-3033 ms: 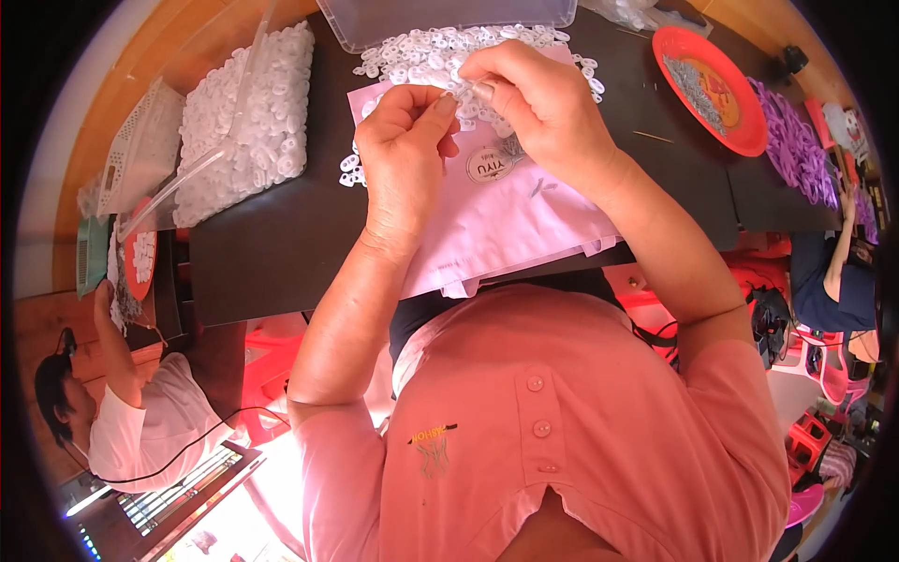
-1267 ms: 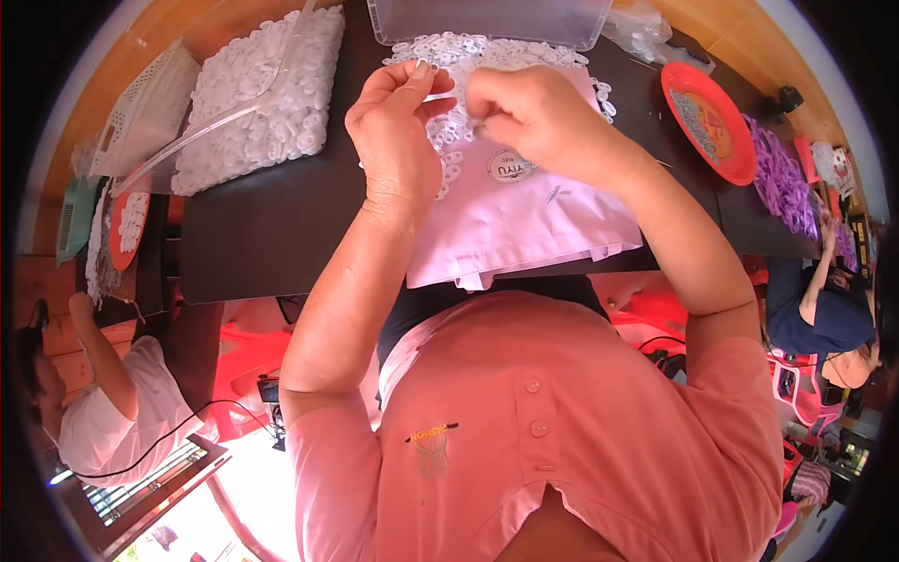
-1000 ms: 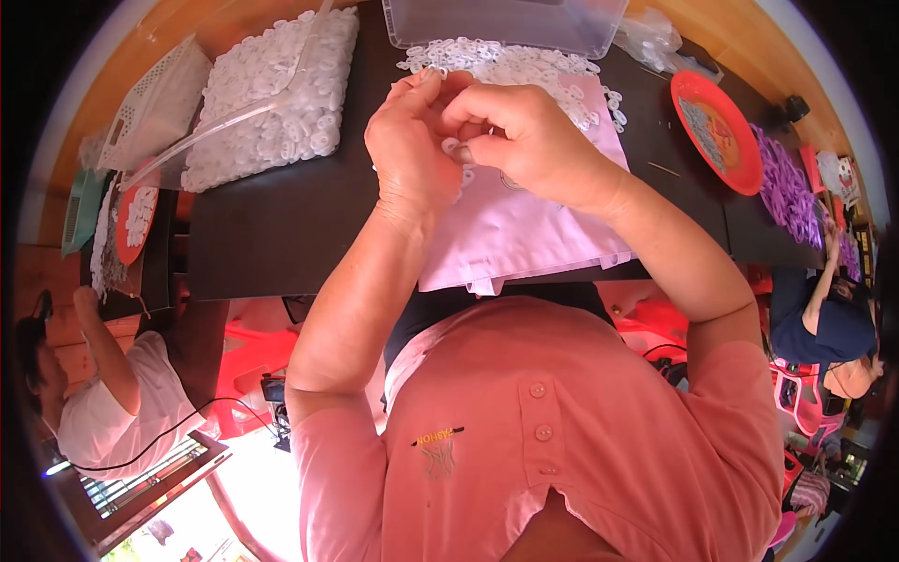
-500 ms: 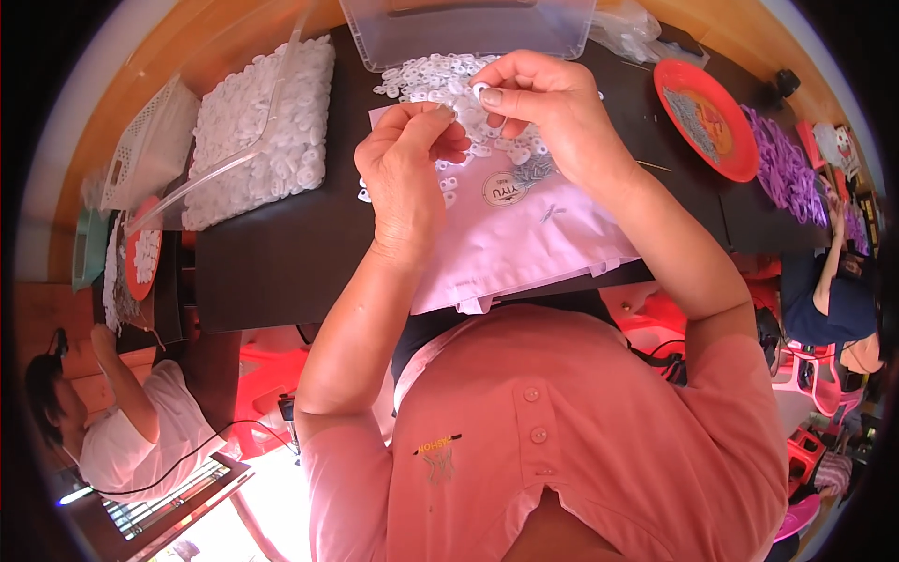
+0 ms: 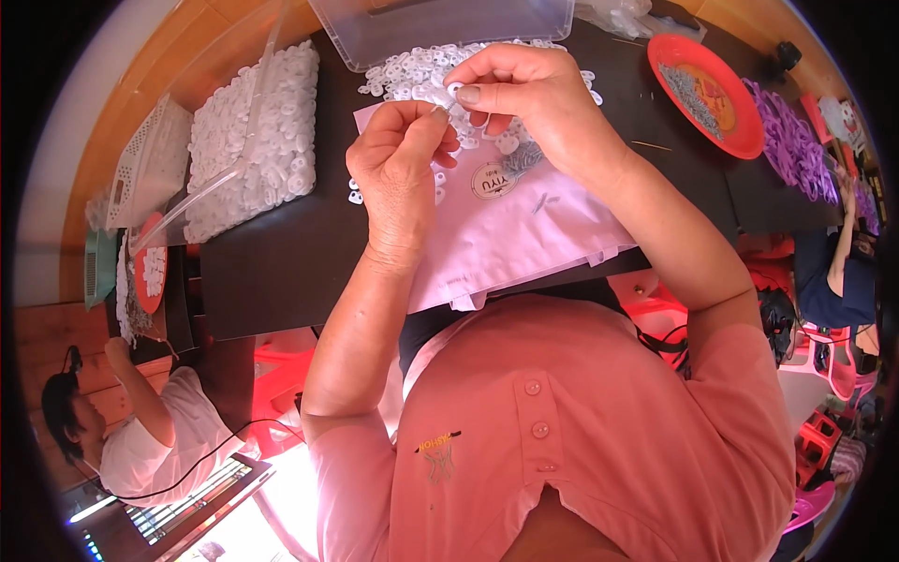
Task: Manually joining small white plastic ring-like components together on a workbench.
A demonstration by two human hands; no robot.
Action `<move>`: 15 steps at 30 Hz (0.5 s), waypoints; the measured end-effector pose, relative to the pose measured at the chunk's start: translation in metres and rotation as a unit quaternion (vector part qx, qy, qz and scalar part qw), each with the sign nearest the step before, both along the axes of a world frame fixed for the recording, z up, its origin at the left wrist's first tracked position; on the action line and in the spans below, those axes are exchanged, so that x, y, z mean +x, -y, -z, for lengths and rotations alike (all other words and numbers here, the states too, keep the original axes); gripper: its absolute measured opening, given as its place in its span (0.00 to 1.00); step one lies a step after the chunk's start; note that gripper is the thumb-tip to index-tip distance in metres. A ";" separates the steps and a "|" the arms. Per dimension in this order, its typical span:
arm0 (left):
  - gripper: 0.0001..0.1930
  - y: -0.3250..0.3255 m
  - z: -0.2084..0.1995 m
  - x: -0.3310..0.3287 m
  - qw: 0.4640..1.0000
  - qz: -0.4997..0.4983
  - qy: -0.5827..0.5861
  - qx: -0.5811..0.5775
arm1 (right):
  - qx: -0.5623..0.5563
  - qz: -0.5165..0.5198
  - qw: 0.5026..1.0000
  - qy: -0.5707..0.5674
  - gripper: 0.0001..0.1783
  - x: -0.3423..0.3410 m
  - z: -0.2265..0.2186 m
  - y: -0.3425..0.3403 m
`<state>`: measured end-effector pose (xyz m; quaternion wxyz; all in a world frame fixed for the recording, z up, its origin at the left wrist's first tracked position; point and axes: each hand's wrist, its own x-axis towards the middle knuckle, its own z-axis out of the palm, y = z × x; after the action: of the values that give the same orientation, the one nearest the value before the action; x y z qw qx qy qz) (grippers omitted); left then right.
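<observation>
Above a pink cloth bag [image 5: 524,239], my two hands are close together, fingers bent in pinches. My right hand [image 5: 548,98] grips a small white plastic ring piece [image 5: 455,89] between thumb and forefinger. My left hand [image 5: 398,155] pinches with thumb against forefinger just beside it; whatever is in that pinch is too small to make out. Behind and under the hands spreads a pile of similar white plastic pieces [image 5: 403,73]. On the bag lie a small heap of thin grey pieces [image 5: 527,159] and a few loose ones [image 5: 543,201].
A clear bin [image 5: 440,37] stands behind the pile. To the left, another is heaped with white pieces [image 5: 257,131]. At right are a red plate [image 5: 749,131] of small grey pieces and a purple bundle [image 5: 791,145]. Co-workers [image 5: 154,431] sit at both sides.
The whole view has shifted slightly, so the table and hands appear a little further left. Both hands keep their pinches, close together over the pile.
</observation>
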<state>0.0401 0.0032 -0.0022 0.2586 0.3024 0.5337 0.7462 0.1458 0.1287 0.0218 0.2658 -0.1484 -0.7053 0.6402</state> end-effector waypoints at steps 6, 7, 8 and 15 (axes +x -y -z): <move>0.07 0.001 0.000 -0.001 1.000 0.004 -0.012 0.000 | 0.019 -0.010 1.000 0.000 0.09 0.001 0.000 0.002; 0.07 0.001 0.000 -0.001 1.000 0.009 -0.020 0.001 | 0.018 -0.009 1.000 0.001 0.09 0.001 0.001 0.002; 0.07 0.001 0.000 0.000 0.999 0.014 -0.029 0.003 | 0.017 -0.018 1.000 -0.001 0.08 0.002 0.002 0.003; 0.08 -0.001 -0.005 0.003 0.997 0.053 0.022 0.053 | -0.044 -0.040 0.998 -0.009 0.08 0.006 -0.005 -0.009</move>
<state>0.0434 0.0037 0.0027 0.2933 0.3270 0.4707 0.7652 0.1518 0.1381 0.0271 0.2395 -0.1259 -0.6796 0.6818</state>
